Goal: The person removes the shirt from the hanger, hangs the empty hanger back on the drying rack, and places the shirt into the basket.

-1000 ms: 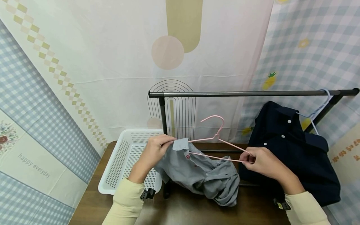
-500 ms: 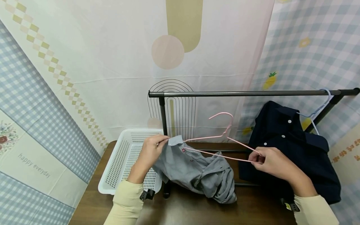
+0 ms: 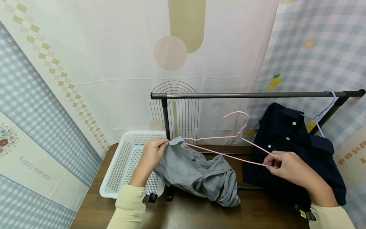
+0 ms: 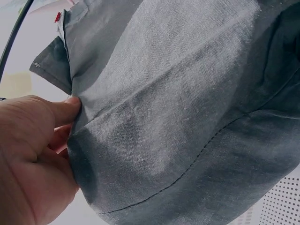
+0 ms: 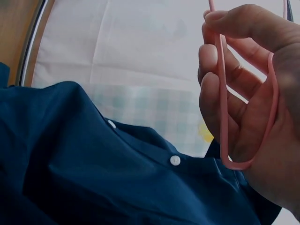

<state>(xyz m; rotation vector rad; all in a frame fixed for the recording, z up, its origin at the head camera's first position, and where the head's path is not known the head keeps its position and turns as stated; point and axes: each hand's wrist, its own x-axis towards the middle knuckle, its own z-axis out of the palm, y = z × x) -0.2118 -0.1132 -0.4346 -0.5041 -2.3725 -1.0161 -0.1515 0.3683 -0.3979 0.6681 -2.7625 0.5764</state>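
Pinching the grey shirt (image 3: 197, 179) right by its collar (image 3: 176, 141), my left hand (image 3: 151, 156) has thumb and fingertips clamped on the cloth edge. Right hand (image 3: 288, 167): fingers curled round the free end of the pink hanger (image 3: 239, 135), thumb on the wire, rounded corner against my palm. Shirt hangs below the collar between both hands, over the table (image 3: 200, 219), body bunched; can't tell if it touches down. Hanger's other end goes out of sight at the collar, and I can't tell if it reaches the shoulder. Main risk, my read: that hidden tip snags in folds, since the lower body is crumpled and I'd be steering blind. Second: cloth slips out left, because the pinch looks shallow and the shirt's weight drags on it. Third: the buttoned front, red button (image 3: 193, 159) near the wire, could strain if I tilt the hanger hard in the neck opening. Also the navy shirt (image 3: 314, 171) on the rack (image 3: 243, 95) sits close behind my right hand; swing wide and I could bump it. White basket (image 3: 114, 168) is beside my left hand, minor snag hazard for loose cloth.
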